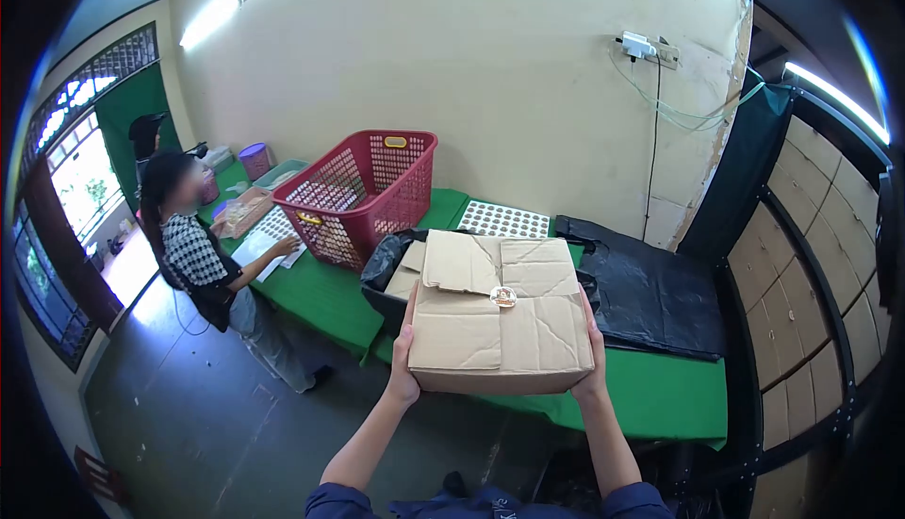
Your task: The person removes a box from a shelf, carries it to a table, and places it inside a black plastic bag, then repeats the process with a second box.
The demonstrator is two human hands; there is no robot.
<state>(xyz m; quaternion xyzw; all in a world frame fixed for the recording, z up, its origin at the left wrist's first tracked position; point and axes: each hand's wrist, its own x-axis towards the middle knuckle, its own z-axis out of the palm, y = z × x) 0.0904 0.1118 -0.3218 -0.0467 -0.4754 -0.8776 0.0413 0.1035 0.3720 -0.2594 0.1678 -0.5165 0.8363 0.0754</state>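
I hold a closed brown cardboard box [500,316] in front of me, above the near edge of a green-covered table [660,392]. A small round sticker [503,296] sits over the seam of its flaps. My left hand [403,368] presses the box's left side. My right hand [592,359] presses its right side. Just behind the box, a black plastic bag [388,260] on the table holds more flattened cardboard.
A red plastic basket [363,194] stands on the table behind the bag, and a sheet of round stickers [502,220] lies by the wall. Black plastic sheeting [650,288] covers the table's right part. A person [203,260] works at the left. Stacked cartons [811,264] fill shelves on the right.
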